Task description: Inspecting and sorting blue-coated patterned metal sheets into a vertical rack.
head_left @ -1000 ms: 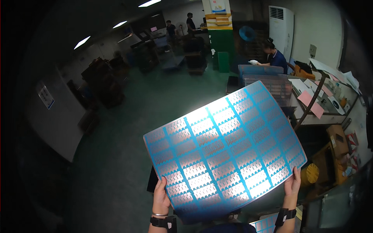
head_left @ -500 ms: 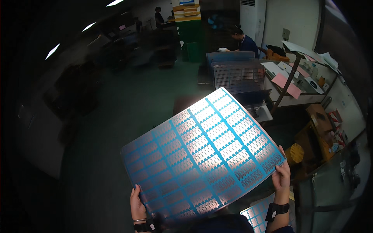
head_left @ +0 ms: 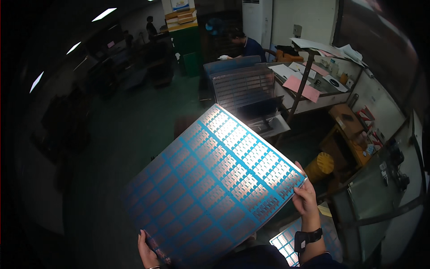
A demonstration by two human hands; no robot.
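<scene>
A large thin copper-coloured panel (head_left: 210, 179), patterned with blue lines around rows of small shapes, is held tilted in front of me by both hands. My left hand (head_left: 147, 252) grips its near left corner, the thumb at the edge and the other fingers hidden below the panel. On the near right corner my right hand (head_left: 307, 195) is closed, with the thumb on top and fingers around the edge. Bright light glares off the upper right part of the panel. Below my right forearm lies another blue-patterned panel (head_left: 286, 240), partly covered by the arm.
Upright panels (head_left: 244, 87) stand in a rack ahead. Papers lie on a desk (head_left: 333, 96) at the right. A yellow cylinder (head_left: 321, 165) and a cardboard box (head_left: 347, 120) are at the right. Beyond the rack sits a person in a dark shirt (head_left: 253, 48).
My view has turned to the right, so the room has shifted left. The panel has tilted, and the bright glare has moved towards its upper right edge. Both hands keep their hold.
</scene>
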